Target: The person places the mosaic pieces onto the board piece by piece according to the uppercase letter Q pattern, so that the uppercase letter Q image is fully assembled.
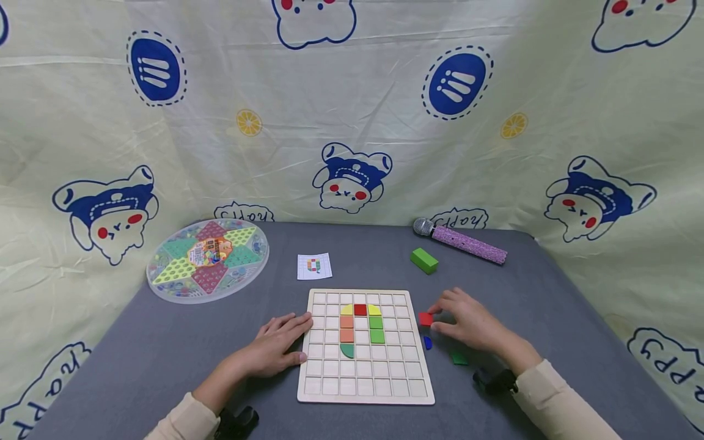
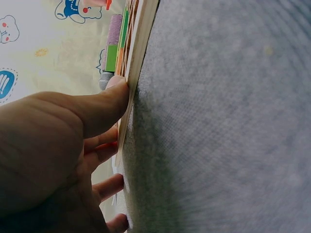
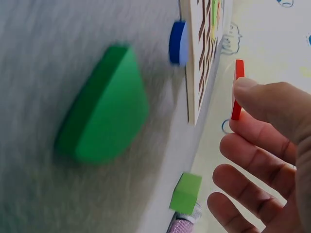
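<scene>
My right hand [image 1: 467, 321] pinches a flat red tile [image 1: 426, 319] between thumb and index finger, just past the right edge of a white grid board [image 1: 326, 386]. In the right wrist view the red tile [image 3: 237, 90] is seen edge-on, raised off the cloth. My left hand [image 1: 277, 345] rests at the board's left edge, its thumb and fingertips touching the rim and its fingers fairly straight. On the board sit two yellow pieces, a red square [image 1: 360, 310], two orange squares [image 1: 347, 335], two light green squares [image 1: 377, 337] and a dark green rounded piece [image 1: 347, 350].
Right of the board lie a blue piece [image 1: 427, 343] and a green piece [image 1: 459, 359]. Behind are a small pattern card [image 1: 305, 273], a green block [image 1: 424, 261] and a purple glitter microphone [image 1: 467, 243]. A round star-patterned game board [image 1: 209, 287] lies at the back left.
</scene>
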`<state>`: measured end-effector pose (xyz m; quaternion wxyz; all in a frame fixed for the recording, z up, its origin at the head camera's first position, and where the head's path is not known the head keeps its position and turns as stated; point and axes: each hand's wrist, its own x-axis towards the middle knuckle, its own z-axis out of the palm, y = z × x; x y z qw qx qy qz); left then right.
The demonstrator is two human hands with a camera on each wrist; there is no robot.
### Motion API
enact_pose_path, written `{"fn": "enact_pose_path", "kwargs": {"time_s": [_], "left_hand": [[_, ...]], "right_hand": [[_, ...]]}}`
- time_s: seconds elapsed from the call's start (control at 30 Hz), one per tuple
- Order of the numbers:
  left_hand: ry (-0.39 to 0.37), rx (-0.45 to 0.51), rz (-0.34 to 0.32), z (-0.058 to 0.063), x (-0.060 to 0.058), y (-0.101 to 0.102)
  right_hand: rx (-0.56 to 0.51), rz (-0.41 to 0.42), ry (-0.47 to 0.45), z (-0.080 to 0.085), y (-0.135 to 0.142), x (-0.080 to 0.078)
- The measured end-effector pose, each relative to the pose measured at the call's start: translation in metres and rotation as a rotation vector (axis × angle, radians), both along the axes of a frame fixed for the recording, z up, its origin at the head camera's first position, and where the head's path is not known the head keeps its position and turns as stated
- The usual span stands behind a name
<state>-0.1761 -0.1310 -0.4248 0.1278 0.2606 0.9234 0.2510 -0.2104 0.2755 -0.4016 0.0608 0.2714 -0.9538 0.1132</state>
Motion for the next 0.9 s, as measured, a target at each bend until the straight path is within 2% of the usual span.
{"fn": "enact_pose_path", "kwargs": {"time_s": [0.4,0.9], "left_hand": [[-0.01,-0.005,-0.003,0.001,-0.001,0.0],[0.003,0.002,-0.011,0.001,0.0,-0.001]], "right_hand": [[0.005,0.043,0.013,-0.004,-0.024,0.013],[-0.042,0.121,0.032,-0.007,-0.057,0.029]]}}
